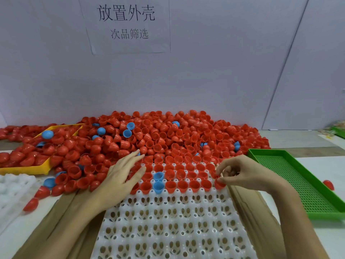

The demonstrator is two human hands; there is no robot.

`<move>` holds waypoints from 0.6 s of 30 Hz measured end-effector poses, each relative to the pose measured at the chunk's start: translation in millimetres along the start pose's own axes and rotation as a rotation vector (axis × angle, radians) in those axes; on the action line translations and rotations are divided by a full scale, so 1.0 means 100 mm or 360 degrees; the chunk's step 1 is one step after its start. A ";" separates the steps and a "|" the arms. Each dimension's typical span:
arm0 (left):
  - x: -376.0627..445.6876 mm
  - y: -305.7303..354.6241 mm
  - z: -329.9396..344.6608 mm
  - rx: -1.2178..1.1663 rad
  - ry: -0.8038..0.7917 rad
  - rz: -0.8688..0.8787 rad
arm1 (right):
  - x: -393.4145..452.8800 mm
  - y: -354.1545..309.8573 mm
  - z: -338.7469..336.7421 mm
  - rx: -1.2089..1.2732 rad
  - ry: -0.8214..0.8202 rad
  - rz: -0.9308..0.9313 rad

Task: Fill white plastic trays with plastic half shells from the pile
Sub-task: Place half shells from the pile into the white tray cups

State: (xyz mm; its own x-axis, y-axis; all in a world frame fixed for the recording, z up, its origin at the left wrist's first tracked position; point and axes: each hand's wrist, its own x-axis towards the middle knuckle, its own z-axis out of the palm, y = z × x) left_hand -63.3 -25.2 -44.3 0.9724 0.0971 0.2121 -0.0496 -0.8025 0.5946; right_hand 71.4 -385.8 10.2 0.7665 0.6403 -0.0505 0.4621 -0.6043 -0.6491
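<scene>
Taking the white plastic tray with rows of round pockets (173,227) at the centre of the tabletop (315,234) as the landmark, a yellow plastic tray (28,170) half buried in shells sits well to its left. Just behind the white tray spreads the pile of red and blue plastic half shells (149,135), its front edge spilling onto the tray's far rows, which are already filled with shells sitting open side up. The left hand (121,176) lies flat with straight fingers over the tray's far left corner, touching loose shells but holding none. At the tray's right edge, the right hand (240,171) pinches one red half shell (219,184) between thumb and fingertips, just beside the end pocket of the third row. Right of the tray lies a green perforated plastic tray (302,186). The shells look light, thin, stiff and smooth, so a gentle pinch across the rim should steer them best.
</scene>
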 end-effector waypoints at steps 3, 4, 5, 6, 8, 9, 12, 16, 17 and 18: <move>0.01 -0.03 0.04 -0.0031 0.0008 -0.0003 | 0.05 -0.02 0.10 -0.0120 -0.0066 0.0052; 0.01 -0.04 0.05 -0.0019 0.0008 0.0000 | 0.07 -0.01 0.12 -0.0157 -0.0055 0.0072; 0.01 -0.05 0.06 -0.0011 0.0014 0.0002 | 0.08 -0.01 0.13 -0.0183 -0.0035 0.0090; 0.01 -0.06 0.06 -0.0015 0.0025 0.0001 | 0.09 0.00 0.14 -0.0200 -0.0019 0.0103; 0.02 -0.07 0.07 -0.0047 0.0048 -0.0014 | 0.11 0.01 0.15 -0.0211 -0.0006 0.0097; 0.03 -0.08 0.08 -0.0063 0.0058 -0.0027 | 0.12 0.01 0.16 -0.0201 0.0002 0.0089; 0.06 -0.08 0.07 -0.0118 0.0099 -0.0068 | 0.14 0.03 0.16 -0.0133 -0.0006 0.0062; 0.06 -0.04 0.05 -0.0253 0.0236 -0.0056 | 0.05 0.07 0.06 0.0150 -0.0047 0.0001; 0.06 -0.03 0.04 -0.0266 0.0278 -0.0041 | 0.05 0.08 0.03 0.0203 0.0029 -0.0009; 0.06 -0.02 0.02 -0.0280 0.0328 -0.0027 | 0.06 0.10 0.01 0.0254 0.0171 -0.0024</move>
State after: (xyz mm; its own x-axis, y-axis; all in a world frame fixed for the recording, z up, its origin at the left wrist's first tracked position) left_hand -57.0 -24.5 -45.6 0.9075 0.2420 0.3434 -0.0899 -0.6866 0.7214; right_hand 79.8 -387.4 2.4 0.8073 0.5891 0.0360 0.4038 -0.5069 -0.7616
